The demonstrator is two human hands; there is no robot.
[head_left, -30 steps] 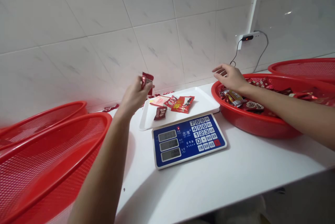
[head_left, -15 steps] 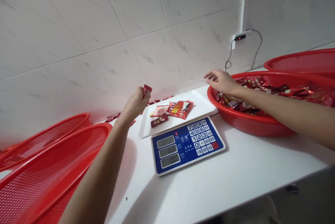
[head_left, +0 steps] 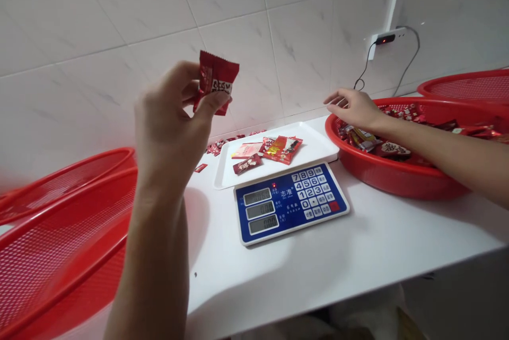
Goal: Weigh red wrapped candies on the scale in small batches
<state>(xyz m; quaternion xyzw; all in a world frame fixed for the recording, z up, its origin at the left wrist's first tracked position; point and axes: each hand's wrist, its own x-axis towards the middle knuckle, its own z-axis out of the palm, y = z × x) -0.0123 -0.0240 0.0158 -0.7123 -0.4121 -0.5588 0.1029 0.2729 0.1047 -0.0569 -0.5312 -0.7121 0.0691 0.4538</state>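
Raised in front of the tiled wall, my left hand [head_left: 175,112] pinches a small red snack packet [head_left: 218,80] between thumb and fingers, its printed side partly covered by the thumb. My right hand [head_left: 353,106] hovers over the left rim of a red plastic basket [head_left: 382,181], fingers loosely apart and holding nothing. That basket is heaped with wrapped snack packets [head_left: 392,149]. Between my hands stands a digital scale [head_left: 292,205] with a blue keypad panel. Several packets, among them a larger red and gold one [head_left: 283,149], lie on its white tray [head_left: 318,141].
Red mesh baskets [head_left: 71,244] stand at the left, and another red basket [head_left: 465,85] at the back right. Loose red packets [head_left: 217,146] lie behind the tray by the wall. A power strip [head_left: 385,39] with cables hangs on the wall.
My left hand has come up and nearer to the camera with the snack packet, away from the scale tray. The right hand stays by the basket rim. The view has shifted slightly.
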